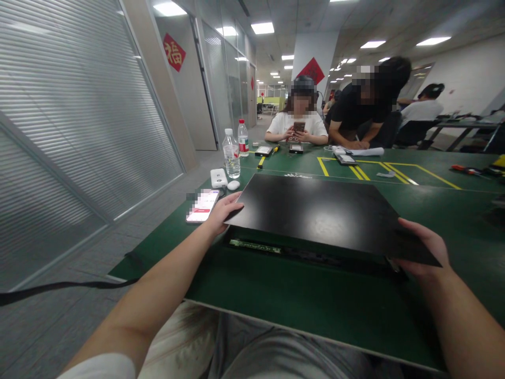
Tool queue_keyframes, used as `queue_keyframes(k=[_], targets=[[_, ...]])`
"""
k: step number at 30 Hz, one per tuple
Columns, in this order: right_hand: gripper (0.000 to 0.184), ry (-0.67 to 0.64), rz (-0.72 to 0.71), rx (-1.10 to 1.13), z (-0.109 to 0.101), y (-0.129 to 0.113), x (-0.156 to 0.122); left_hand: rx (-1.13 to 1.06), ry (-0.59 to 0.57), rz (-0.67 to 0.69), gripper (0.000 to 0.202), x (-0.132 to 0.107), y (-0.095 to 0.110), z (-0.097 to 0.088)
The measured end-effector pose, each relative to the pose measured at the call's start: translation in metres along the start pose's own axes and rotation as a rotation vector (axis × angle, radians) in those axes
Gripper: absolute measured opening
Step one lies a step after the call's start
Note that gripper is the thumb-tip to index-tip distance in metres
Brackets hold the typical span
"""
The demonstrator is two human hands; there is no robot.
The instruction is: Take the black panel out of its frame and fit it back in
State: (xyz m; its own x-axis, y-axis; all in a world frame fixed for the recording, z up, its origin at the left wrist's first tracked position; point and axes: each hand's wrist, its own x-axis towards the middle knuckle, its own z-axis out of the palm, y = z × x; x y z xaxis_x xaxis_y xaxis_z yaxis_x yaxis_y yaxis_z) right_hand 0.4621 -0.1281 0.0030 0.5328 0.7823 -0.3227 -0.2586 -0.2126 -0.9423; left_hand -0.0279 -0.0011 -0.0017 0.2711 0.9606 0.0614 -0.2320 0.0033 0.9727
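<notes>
A large flat black panel (323,210) is lifted at its near edge above the green table (284,300). My left hand (221,213) grips the panel's near left corner, thumb on top. My right hand (424,252) holds its near right corner from beneath, fingers curled under the edge. Under the raised edge a dark base with a green circuit strip (256,246) shows on the table.
A phone (202,206), a white box (218,178), a white mouse (233,185) and two water bottles (232,153) lie at the left. Two people sit across the table, one holding a phone. Yellow tape lines (394,171) and small tools sit beyond. A black strap (71,286) hangs off the left edge.
</notes>
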Motion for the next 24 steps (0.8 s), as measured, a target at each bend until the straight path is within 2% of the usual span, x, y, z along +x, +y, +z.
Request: queue_keyframes(k=[7, 12, 15, 20, 24], targets=[[0.02, -0.001, -0.075, 0.015, -0.014, -0.004, 0.012, 0.01, 0.007, -0.023, 0.063, 0.0, -0.006, 0.001], [0.014, 0.157, -0.099, 0.169, -0.013, -0.008, 0.008, 0.149, 0.066, 0.023, 0.06, 0.003, -0.013, 0.001], [0.016, 0.247, -0.148, 0.297, -0.007, -0.01, 0.005, 0.348, 0.043, 0.089, 0.058, 0.006, -0.017, -0.002], [0.028, 0.362, -0.241, 0.591, -0.001, -0.017, 0.003, 0.848, -0.028, 0.213, 0.053, 0.006, -0.02, -0.007], [0.029, 0.396, -0.308, 0.737, 0.0, -0.024, 0.002, 1.027, -0.119, 0.258, 0.05, 0.005, -0.022, -0.006]])
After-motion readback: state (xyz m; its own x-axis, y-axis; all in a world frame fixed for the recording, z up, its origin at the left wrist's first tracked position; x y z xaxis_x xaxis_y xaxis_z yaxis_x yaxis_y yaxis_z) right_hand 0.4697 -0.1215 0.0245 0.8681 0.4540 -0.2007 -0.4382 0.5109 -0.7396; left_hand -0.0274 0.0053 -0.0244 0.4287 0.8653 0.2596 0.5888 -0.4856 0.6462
